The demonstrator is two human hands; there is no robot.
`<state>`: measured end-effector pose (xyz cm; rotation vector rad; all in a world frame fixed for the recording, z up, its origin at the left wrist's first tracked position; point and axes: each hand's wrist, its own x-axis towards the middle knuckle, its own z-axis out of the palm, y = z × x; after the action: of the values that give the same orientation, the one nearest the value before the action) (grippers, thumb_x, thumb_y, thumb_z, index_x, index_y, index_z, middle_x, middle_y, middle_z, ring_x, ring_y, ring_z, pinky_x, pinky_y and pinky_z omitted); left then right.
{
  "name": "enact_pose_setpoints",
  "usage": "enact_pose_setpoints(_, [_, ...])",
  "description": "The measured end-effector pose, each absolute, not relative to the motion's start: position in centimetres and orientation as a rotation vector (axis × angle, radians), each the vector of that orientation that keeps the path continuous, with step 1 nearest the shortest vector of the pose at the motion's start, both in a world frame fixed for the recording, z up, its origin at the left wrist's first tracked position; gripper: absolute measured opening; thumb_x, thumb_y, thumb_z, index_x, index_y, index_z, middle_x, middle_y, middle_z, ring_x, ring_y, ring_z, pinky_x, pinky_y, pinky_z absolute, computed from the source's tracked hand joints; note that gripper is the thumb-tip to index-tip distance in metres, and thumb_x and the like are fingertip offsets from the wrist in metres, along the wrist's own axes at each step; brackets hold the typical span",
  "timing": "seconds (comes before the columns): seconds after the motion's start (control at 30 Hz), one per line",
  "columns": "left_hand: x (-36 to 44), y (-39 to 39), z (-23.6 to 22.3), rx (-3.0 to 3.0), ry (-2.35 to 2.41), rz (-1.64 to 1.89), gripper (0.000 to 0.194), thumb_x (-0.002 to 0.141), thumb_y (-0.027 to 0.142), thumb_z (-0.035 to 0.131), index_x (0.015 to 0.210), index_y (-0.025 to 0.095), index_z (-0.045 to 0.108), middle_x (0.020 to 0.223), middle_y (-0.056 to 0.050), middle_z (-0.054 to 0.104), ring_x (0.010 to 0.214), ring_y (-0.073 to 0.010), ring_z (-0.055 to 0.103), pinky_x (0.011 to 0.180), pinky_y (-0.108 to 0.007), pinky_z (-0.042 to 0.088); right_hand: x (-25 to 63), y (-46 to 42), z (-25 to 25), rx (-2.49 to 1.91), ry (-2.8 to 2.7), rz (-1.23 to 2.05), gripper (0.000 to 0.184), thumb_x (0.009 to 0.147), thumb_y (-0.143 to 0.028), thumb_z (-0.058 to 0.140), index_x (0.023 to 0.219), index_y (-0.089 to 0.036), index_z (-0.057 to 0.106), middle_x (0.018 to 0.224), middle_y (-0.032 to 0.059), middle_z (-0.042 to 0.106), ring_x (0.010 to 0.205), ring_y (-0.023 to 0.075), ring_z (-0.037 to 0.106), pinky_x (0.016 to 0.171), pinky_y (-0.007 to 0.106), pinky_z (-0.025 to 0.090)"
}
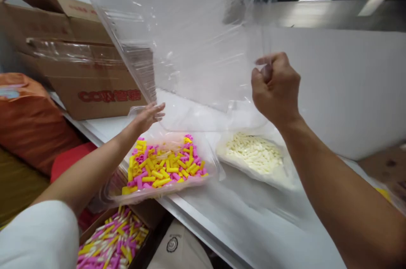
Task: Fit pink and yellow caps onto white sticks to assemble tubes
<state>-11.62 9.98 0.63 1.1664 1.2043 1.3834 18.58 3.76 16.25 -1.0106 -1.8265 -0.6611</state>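
Note:
A large clear plastic tub (pixel 196 49) with rounded corners is raised and tilted in front of me, blurred in places. My right hand (pixel 277 89) is closed in a fist around its right edge. My left hand (pixel 149 117) is at its lower left, fingers stretched out by the edge; whether they touch it is unclear. Below my left hand, a clear bin (pixel 187 182) holds short yellow and pink tubes (pixel 165 165). To its right lies a clear container or bag (pixel 250 171) of small cream-white pieces (pixel 255 152).
A cardboard box (pixel 95 70) with red lettering stands at the back left of the white table (pixel 228 209). Below the table edge, an open carton (pixel 142 241) holds mixed pink, yellow and white sticks (pixel 116 239). Orange (pixel 28 121) and red fabric bulges at the left.

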Motion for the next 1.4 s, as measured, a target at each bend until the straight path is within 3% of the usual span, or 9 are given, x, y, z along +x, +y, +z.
enact_pose_setpoints(0.13, [-8.8,7.2,3.4,1.097,0.724,1.271,0.064,0.073,0.037,0.067,0.131,0.026,0.041,0.127,-0.015,0.053,0.093,-0.0289,0.065,0.078,-0.050,0.053,22.5,0.4,18.3,-1.179,-1.832,-0.691,0.025,0.092,-0.033,0.041,0.110,-0.019,0.050,0.086,0.0056,0.060,0.082,0.0190,0.058,0.077,0.038,0.047])
enact_pose_setpoints(0.3, [-2.1,5.0,5.7,0.963,0.710,1.329,0.053,0.082,0.037,0.057,0.131,0.030,0.038,0.134,-0.015,0.046,0.092,-0.0294,0.065,0.075,-0.050,0.055,25.1,-7.4,20.3,-1.360,-1.701,-1.121,0.048,0.088,-0.042,0.049,0.127,-0.016,0.039,0.122,0.0158,0.048,0.119,0.0303,0.040,0.098,0.053,0.031])
enact_pose_setpoints(0.43, [4.5,2.0,8.2,0.904,0.620,1.363,0.055,0.085,0.036,0.055,0.135,0.034,0.031,0.135,-0.012,0.043,0.098,-0.0271,0.062,0.079,-0.046,0.055,24.2,-13.9,15.5,-1.389,-1.692,-1.116,0.037,0.093,-0.033,0.039,0.128,-0.022,0.041,0.101,0.0084,0.058,0.094,0.0232,0.056,0.081,0.040,0.047])
enact_pose_setpoints(0.53, [9.0,-1.4,9.5,0.883,0.529,1.346,0.065,0.085,0.031,0.054,0.140,0.032,0.020,0.129,-0.011,0.047,0.095,-0.0234,0.063,0.078,-0.042,0.056,23.0,-15.6,9.9,-1.691,-1.856,-0.869,0.053,0.089,-0.045,0.045,0.137,-0.024,0.035,0.093,0.0089,0.061,0.072,0.0200,0.059,0.059,0.030,0.047])
enact_pose_setpoints(0.63, [12.3,-4.6,9.5,0.894,0.464,1.280,0.068,0.083,0.026,0.053,0.140,0.032,0.018,0.120,-0.007,0.051,0.092,-0.0196,0.063,0.077,-0.038,0.057,23.1,-15.1,6.5,-1.900,-1.824,-0.692,0.064,0.087,-0.051,0.045,0.143,-0.026,0.026,0.097,0.0105,0.061,0.070,0.0206,0.060,0.056,0.030,0.046])
enact_pose_setpoints(0.77, [14.9,-7.0,9.6,0.919,0.475,1.213,0.067,0.084,0.027,0.054,0.141,0.028,0.018,0.115,-0.006,0.054,0.093,-0.0170,0.062,0.082,-0.035,0.055,25.8,-15.1,6.5,-1.805,-1.696,-0.688,0.042,0.089,-0.046,0.045,0.121,-0.021,0.053,0.087,0.0093,0.063,0.075,0.0207,0.061,0.062,0.030,0.047])
enact_pose_setpoints(0.97, [17.3,-7.8,12.5,1.313,0.256,1.073,0.074,0.076,0.046,0.065,0.136,0.017,0.032,0.117,-0.012,0.060,0.102,-0.0225,0.061,0.095,-0.041,0.044,31.7,-17.5,14.3,-1.506,-1.421,-0.969,0.021,0.088,-0.039,0.050,0.078,-0.022,0.058,0.066,0.0005,0.061,0.062,0.0149,0.058,0.060,0.025,0.043])
enact_pose_setpoints(1.17, [17.9,-5.0,11.1,1.668,0.499,0.981,0.049,0.075,0.050,0.058,0.109,0.016,0.055,0.102,-0.011,0.066,0.094,-0.0251,0.064,0.083,-0.037,0.048,36.9,-18.5,25.5,-1.441,-1.324,-0.967,0.026,0.083,-0.045,0.056,0.077,-0.021,0.057,0.058,-0.0025,0.062,0.055,0.0129,0.063,0.051,0.021,0.042])
enact_pose_setpoints(1.4, [18.0,0.0,8.3,1.860,0.660,0.804,0.042,0.074,0.054,0.050,0.092,0.018,0.061,0.086,-0.008,0.067,0.078,-0.0247,0.066,0.066,-0.033,0.047,42.8,-20.5,39.1,-1.534,-1.033,-1.318,0.033,0.075,-0.046,0.064,0.081,-0.014,0.063,0.059,0.0057,0.065,0.051,0.0116,0.063,0.044,0.021,0.036])
